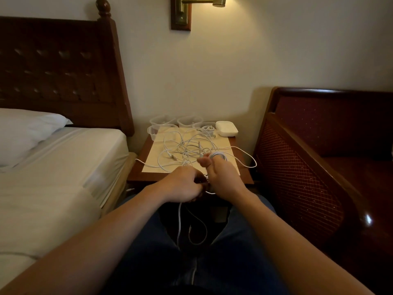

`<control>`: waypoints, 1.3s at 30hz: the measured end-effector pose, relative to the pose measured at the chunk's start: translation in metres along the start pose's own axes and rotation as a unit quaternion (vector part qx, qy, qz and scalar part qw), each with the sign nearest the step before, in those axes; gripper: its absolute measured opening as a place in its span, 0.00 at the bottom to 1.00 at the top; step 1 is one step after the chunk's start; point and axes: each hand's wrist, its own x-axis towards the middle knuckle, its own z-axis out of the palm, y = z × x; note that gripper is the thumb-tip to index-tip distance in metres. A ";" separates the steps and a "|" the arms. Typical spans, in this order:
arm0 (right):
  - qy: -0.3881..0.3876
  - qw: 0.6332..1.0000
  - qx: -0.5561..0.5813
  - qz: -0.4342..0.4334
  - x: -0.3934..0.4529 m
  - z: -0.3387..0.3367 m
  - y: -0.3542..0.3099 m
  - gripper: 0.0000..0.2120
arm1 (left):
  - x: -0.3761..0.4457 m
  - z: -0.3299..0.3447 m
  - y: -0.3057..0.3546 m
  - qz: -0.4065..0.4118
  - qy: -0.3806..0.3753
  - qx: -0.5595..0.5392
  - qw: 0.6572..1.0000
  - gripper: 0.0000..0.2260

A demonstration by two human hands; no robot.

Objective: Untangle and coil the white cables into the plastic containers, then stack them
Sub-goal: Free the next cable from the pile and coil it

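Several thin white cables lie tangled on a cream paper sheet covering a small dark wooden nightstand. Both hands work at its near edge. The right hand is curled around a small wound coil of white cable, thumb pressed against it. The left hand pinches a strand that hangs down between the knees. Four clear plastic containers and a white closed box sit along the back edge. No writing is legible.
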 end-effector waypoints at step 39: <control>-0.092 0.980 -0.175 0.026 -0.005 -0.007 0.005 0.14 | 0.002 0.000 -0.010 0.077 0.043 0.120 0.989 0.08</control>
